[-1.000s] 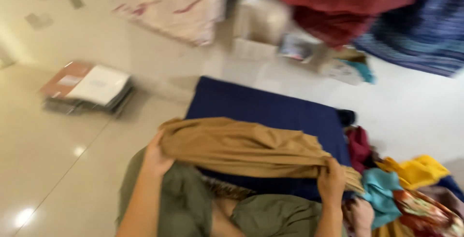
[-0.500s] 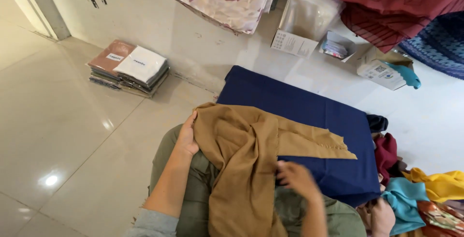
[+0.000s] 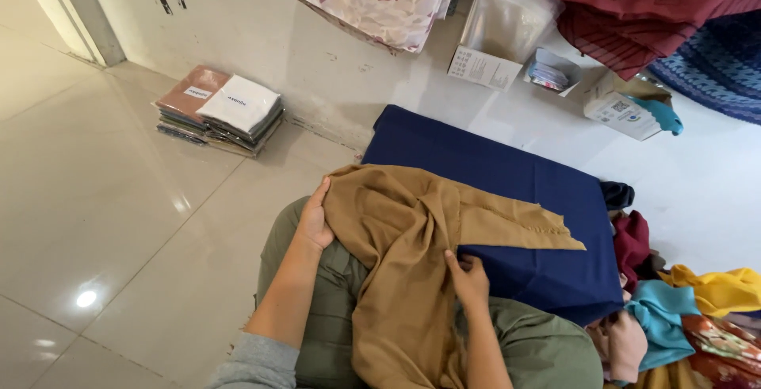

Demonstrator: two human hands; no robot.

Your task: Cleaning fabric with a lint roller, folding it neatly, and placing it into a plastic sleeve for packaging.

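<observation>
I had my left hand point(image 3: 315, 222) and right hand point(image 3: 469, 279) both pinching the tan cloth point(image 3: 412, 254) draped over my lap and the blue pad point(image 3: 507, 206), while an open box point(image 3: 547, 72) by the wall held packets.

head view, looking down: a crumpled mustard-brown cloth point(image 3: 412, 254) draped over the person's olive-green trousered lap point(image 3: 547, 349) and onto a flat navy-blue padded board point(image 3: 507, 175). left hand point(image 3: 315, 222) grips the cloth's left edge; right hand point(image 3: 469, 278) pinches a fold at its middle. a stack of flat packaged fabrics point(image 3: 222, 111) lies on the glossy tiled floor point(image 3: 95, 199) (well apart, against the wall); a heap of loose coloured cloths point(image 3: 690, 310) lies at right.
</observation>
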